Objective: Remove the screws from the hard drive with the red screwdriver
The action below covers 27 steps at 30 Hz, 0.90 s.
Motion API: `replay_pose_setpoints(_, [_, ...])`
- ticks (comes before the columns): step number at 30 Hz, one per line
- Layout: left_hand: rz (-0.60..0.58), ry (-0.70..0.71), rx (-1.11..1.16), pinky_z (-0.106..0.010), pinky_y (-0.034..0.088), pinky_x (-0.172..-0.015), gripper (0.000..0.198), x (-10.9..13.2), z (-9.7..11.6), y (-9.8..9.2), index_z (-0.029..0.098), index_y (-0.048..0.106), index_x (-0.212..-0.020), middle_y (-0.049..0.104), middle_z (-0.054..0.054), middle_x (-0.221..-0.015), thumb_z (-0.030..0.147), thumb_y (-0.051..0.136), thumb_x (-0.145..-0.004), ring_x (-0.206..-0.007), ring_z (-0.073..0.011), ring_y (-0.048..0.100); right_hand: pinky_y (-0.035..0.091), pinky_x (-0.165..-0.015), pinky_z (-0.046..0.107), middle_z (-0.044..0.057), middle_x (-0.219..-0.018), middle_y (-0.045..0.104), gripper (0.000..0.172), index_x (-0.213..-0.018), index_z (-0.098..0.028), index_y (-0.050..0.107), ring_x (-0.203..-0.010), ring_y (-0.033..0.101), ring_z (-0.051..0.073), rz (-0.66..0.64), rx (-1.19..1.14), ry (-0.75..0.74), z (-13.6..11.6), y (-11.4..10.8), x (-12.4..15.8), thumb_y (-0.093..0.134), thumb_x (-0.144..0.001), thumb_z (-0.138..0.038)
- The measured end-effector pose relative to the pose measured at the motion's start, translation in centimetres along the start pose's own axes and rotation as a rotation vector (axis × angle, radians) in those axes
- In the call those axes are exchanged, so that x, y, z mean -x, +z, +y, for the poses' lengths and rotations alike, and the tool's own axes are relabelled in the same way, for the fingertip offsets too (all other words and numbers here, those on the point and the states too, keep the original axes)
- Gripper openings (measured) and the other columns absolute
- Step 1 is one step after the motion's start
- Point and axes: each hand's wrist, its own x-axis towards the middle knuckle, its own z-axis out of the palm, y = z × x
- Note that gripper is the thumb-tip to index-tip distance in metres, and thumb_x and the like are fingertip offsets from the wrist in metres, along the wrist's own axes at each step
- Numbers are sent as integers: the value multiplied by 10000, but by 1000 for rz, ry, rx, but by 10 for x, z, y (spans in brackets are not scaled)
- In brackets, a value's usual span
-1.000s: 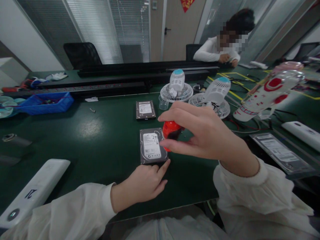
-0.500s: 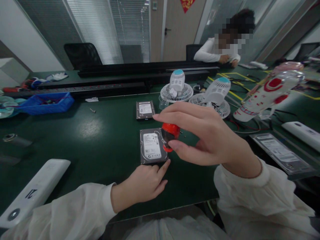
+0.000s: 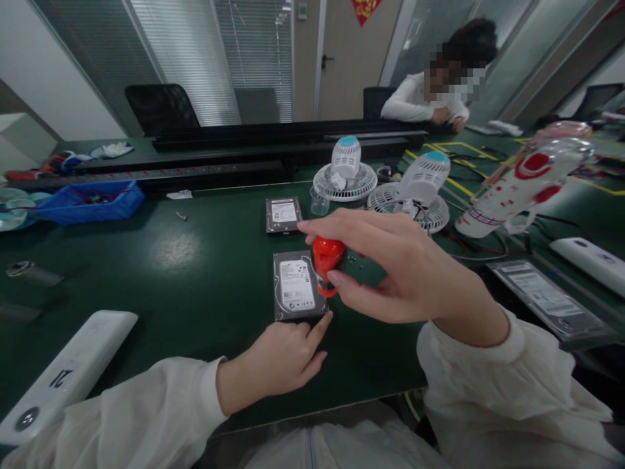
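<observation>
A hard drive (image 3: 297,285) with a white label lies flat on the green table, near the middle. Over its right edge my right hand (image 3: 385,264) grips a red and black screwdriver (image 3: 328,257) between thumb and fingers, the handle upright; its tip is hidden. My left hand (image 3: 286,355) rests at the drive's near edge, index finger stretched to the near right corner and the other fingers curled, holding nothing. Another hard drive (image 3: 284,215) lies just behind. Small screws (image 3: 355,260) are scattered to the right, partly behind my right hand.
Two white fans (image 3: 346,176) (image 3: 424,189) stand behind my right hand. A patterned bottle (image 3: 522,182) and another drive (image 3: 551,296) are at right. On the left are a blue tray (image 3: 92,202) and a white device (image 3: 71,371). A person (image 3: 415,101) sits across the table.
The screwdriver handle has turned, showing more red, and my right hand's fingers have shifted slightly lower around it. My left hand and the drives have stayed in place.
</observation>
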Motion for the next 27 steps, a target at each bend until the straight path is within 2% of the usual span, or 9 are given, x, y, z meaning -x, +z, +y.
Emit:
replay_pose_setpoints(3, [0, 9, 2, -436, 630, -725, 629, -1, 0, 2, 22, 338, -1591, 751, -155, -1011, 371, 396, -1070, -879, -299, 757, 496, -714, 295, 105, -1062, 710, 399, -1289, -70, 593, -892, 650, 174, 4, 61, 19, 0, 2, -1, 584, -1005, -351])
replay_pose_setpoints(6, [10, 14, 2, -454, 631, -736, 629, -1, 0, 3, 19, 336, -1589, 750, -164, -1033, 375, 384, -1073, -894, -308, 756, 493, -688, 298, 109, -1039, 688, 417, -1200, -86, 629, -868, 645, 183, 6, 92, 5, 3, 4, -2, 582, -1007, -453])
replay_pose_setpoints(10, [19, 9, -3, -434, 627, -714, 629, -1, 0, 3, 30, 342, -1589, 749, -152, -994, 378, 399, -1068, -862, -300, 756, 540, -804, 337, 154, -1150, 691, 440, -1283, -47, 589, -1017, 671, 219, -8, -7, -36, 6, 3, -1, 535, -1008, -386])
replay_pose_setpoints(13, [18, 10, -8, -405, 621, -702, 635, 0, 0, 3, 35, 335, -1595, 750, -142, -964, 378, 411, -1066, -837, -284, 757, 537, -857, 324, 131, -1169, 721, 397, -1332, -48, 563, -1048, 683, 198, -13, -60, -50, 4, 1, 0, 483, -1008, -264])
replay_pose_setpoints(15, [26, 11, -11, -397, 620, -705, 633, 0, 0, 2, 38, 334, -1596, 751, -143, -968, 376, 413, -1067, -844, -281, 758, 522, -811, 295, 105, -1117, 732, 368, -1302, -57, 583, -988, 688, 175, 12, -32, -27, 3, 1, 1, 528, -1007, -270])
replay_pose_setpoints(17, [36, 12, -6, -402, 622, -711, 627, 0, 0, 3, 36, 342, -1590, 752, -147, -979, 377, 410, -1068, -854, -283, 758, 486, -728, 271, 83, -1043, 726, 388, -1260, -67, 606, -892, 670, 152, 36, 20, -12, 2, 1, 1, 605, -1001, -355])
replay_pose_setpoints(22, [27, 10, 4, -413, 626, -727, 623, 0, 0, 3, 35, 348, -1587, 753, -151, -1000, 376, 409, -1069, -867, -285, 757, 334, -570, 257, 9, -802, 619, 378, -992, -120, 659, -662, 515, 105, 19, 138, -2, 1, -1, -2, 603, -1003, -494])
replay_pose_setpoints(24, [15, 6, 5, -414, 627, -735, 627, 0, 1, 2, 32, 344, -1588, 754, -152, -1007, 374, 414, -1068, -879, -286, 758, 384, -608, 266, 44, -873, 639, 369, -1025, -112, 662, -730, 559, 131, 6, 114, 19, 1, -3, -2, 579, -1009, -471])
replay_pose_setpoints(27, [-3, 2, 4, -420, 628, -735, 625, -1, 1, 0, 22, 350, -1584, 753, -152, -1003, 370, 412, -1068, -881, -292, 759, 494, -769, 315, 135, -1109, 682, 342, -1222, -64, 624, -956, 643, 191, -14, -15, 9, 1, -4, 0, 505, -996, -291])
